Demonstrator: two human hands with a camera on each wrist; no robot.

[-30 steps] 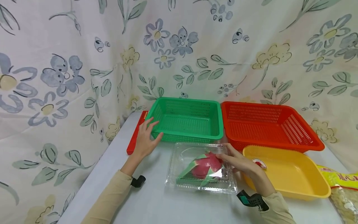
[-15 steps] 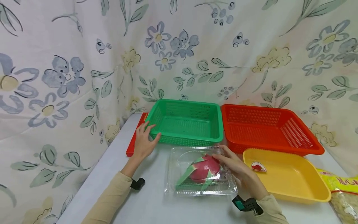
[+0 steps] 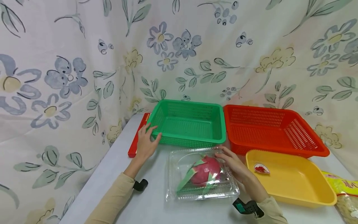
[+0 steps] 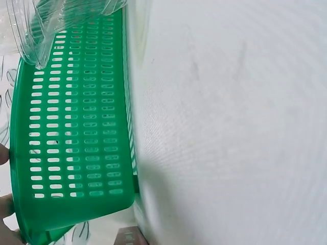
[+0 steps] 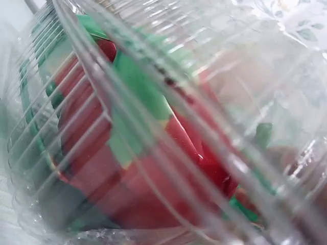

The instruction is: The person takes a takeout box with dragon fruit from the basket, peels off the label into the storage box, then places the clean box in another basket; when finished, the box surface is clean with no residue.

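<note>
A clear plastic clamshell box (image 3: 179,161) lies in front of the green basket (image 3: 193,142), with a dragon fruit (image 3: 205,172) inside. My right hand (image 3: 235,165) holds the box by its far right corner, fingers bent over the edge; the thumb is hidden. Close up in the right wrist view, the red and green fruit (image 5: 153,184) shows through the ribbed plastic. At the basket's front left corner is my left hand (image 3: 146,144), its fingers spread and loosely bent. The left wrist view shows fingertips (image 4: 5,206) at the rim of the basket (image 4: 76,127).
Right of the green basket stands a red basket (image 3: 251,143). A yellow tray (image 3: 296,199) with a sticker sits in front of it. At the far right lies a yellow-topped bag (image 3: 345,189). A long red box (image 3: 134,144) lies left of the green basket. Floral cloth hangs behind.
My left hand has come down a little to the green basket's corner. The clear box has shifted slightly towards me with my right hand still on it. The head view has tilted slightly.
</note>
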